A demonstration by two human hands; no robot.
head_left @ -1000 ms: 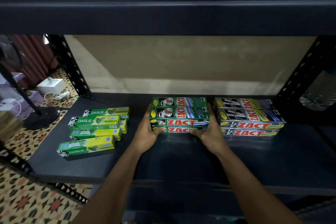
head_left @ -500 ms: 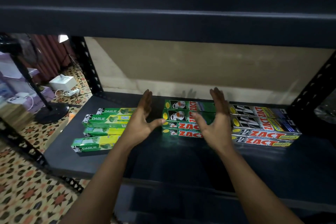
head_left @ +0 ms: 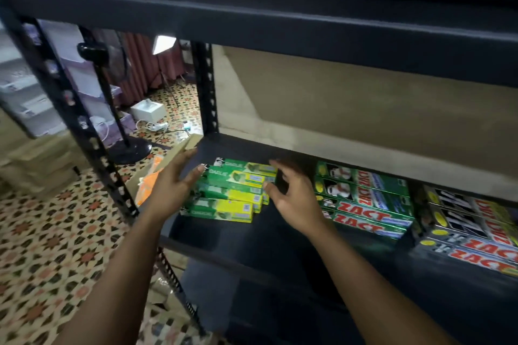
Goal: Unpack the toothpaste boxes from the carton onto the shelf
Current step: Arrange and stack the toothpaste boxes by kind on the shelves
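Now my left hand (head_left: 173,189) and right hand (head_left: 294,200) flank the Darlie boxes (head_left: 232,193), fingers (head_left: 183,161) spread, holding nothing; a tidying step, I judge: next I'd press that stack square.

- Dim under the shelf (head_left: 280,232); its deck sits in deep shadow.
- A studio lamp (head_left: 163,43) glows at upper left, brightening the patterned floor (head_left: 50,238).
- Motion blur softens everything; the frame's edges bend.

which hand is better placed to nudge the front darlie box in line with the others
Left, probably. The left hand is open right beside the jutting left end of the front Darlie box, while the right hand is open past the right end of the stack, nearer the back boxes.
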